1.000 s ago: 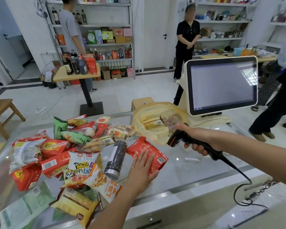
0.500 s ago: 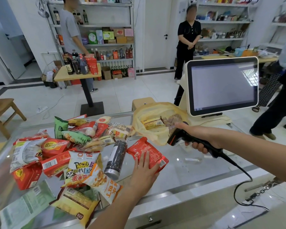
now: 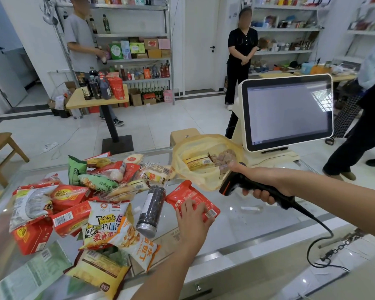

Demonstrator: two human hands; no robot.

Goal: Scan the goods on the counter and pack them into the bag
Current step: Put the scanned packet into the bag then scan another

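Scan step in hand. Left hand (image 3: 192, 215), fingers spread, pressing flat red foil snack packet (image 3: 188, 198) on glass counter (image 3: 258, 215). Right hand (image 3: 266, 182) gripping black corded barcode scanner (image 3: 236, 184), seemingly aiming at packet's barcode. Next: lifting packet into yellow plastic bag (image 3: 195, 176) just behind.

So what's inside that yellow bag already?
Inside the yellow bag lie a yellow-wrapped packet and a clear pack of brown lumps. Anything beneath them is hidden.
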